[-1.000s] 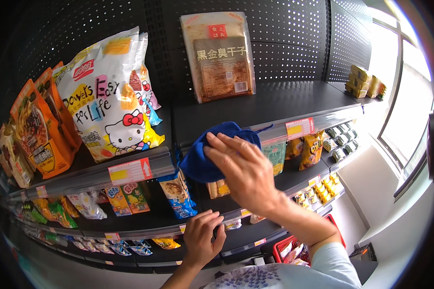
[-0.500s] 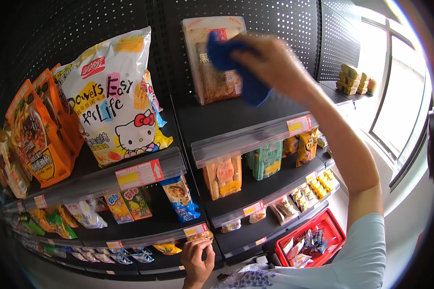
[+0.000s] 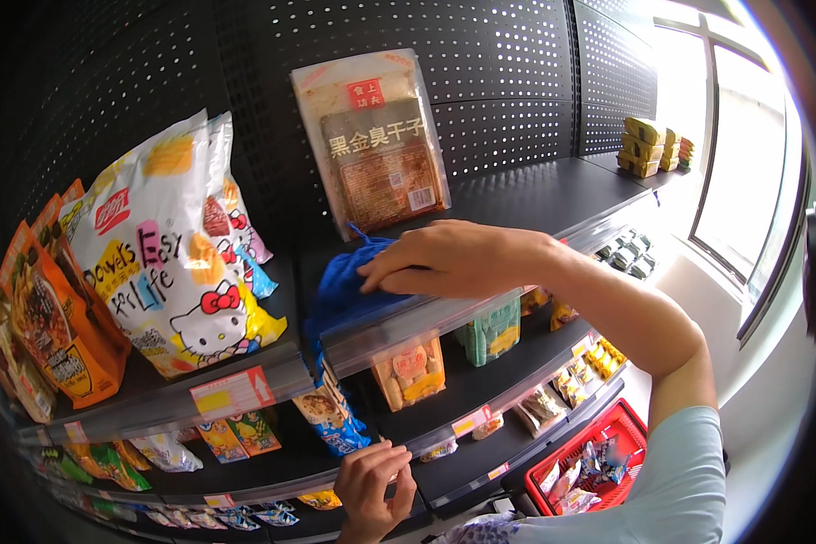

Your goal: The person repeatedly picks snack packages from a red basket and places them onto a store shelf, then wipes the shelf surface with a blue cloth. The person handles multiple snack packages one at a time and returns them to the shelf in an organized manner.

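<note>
"Down from in front of the tall flat packet (image 3: pixel 376 136) comes the blue cloth (image 3: pixel 346 283), and the right hand (image 3: pixel 458 258) with it."

"Where is it now?"

"On the left end of the right-hand upper shelf (image 3: pixel 535 186), to the right of the big white snack bag (image 3: pixel 145 245), with a strip trailing past the near edge."

"And the grip?"

"Right fingers are clamped on the bunched cloth. Left hand (image 3: pixel 376 485) is lower and nearer, beside the blue snack packet (image 3: pixel 334 422), fingers curled; I cannot tell whether they hold anything."

"How far along does the cloth work look?"

"Partway, I'd judge. It covers only that left corner, while the shelf runs on to the right, toward the stacked yellow packs (image 3: pixel 642 145) at the far end."

"So what is done?"

"Nothing shows for certain which stretch is wiped, or how much remains. With the cloth pressed down there, I wouldn't call it finished."
</note>
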Motion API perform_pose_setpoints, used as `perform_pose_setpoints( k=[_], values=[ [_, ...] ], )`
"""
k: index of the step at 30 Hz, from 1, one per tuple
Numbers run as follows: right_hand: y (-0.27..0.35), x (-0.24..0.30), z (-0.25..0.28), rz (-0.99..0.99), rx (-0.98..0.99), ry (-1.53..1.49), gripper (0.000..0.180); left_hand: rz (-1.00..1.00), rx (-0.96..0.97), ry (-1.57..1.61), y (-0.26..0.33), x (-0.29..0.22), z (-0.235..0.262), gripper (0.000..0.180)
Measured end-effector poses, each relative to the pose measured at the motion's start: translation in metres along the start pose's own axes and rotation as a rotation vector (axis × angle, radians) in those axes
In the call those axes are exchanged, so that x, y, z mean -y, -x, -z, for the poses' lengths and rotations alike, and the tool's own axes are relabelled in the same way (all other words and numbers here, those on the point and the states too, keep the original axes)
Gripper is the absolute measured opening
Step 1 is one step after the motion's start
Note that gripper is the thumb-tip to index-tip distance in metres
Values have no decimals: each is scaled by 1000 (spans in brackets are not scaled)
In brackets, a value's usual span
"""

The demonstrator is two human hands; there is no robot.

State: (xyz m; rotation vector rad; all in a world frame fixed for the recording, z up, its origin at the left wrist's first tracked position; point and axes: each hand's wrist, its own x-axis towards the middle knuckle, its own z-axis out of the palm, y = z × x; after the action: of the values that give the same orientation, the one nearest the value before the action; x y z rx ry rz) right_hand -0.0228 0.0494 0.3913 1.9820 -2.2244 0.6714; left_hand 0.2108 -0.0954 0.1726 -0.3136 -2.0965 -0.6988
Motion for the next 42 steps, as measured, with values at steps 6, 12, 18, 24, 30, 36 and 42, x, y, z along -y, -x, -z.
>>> perform_pose_setpoints(
  k=[6, 12, 18, 24, 30, 36, 42],
  values=[
    [65, -46, 47, -165, 42, -19, 30, -236, -34, -72, -69, -14, -17, 22],
    [139, -116, 80, -373, -52, 191, 36, -351, 6, -252, -131, -31, -42, 27],
    [126, -153, 80, -502, -6, 328, 40, -350, 115, -395, -176, -39, -69, 50],
    [59, -168, 62, -459, 125, 302, 43, -310, 148, -591, -183, -38, -85, 52],
    [66, -217, 63, -313, 210, 395, 44, -316, 206, -663, -185, -37, -97, 52],
    [115, -294, 107, -435, 221, 476, 44, -332, 100, -755, -188, -45, -88, 50],
    [191, -401, 160, -463, 591, 1072, 43, -330, 93, -731, -189, -45, -95, 50]
  ],
)
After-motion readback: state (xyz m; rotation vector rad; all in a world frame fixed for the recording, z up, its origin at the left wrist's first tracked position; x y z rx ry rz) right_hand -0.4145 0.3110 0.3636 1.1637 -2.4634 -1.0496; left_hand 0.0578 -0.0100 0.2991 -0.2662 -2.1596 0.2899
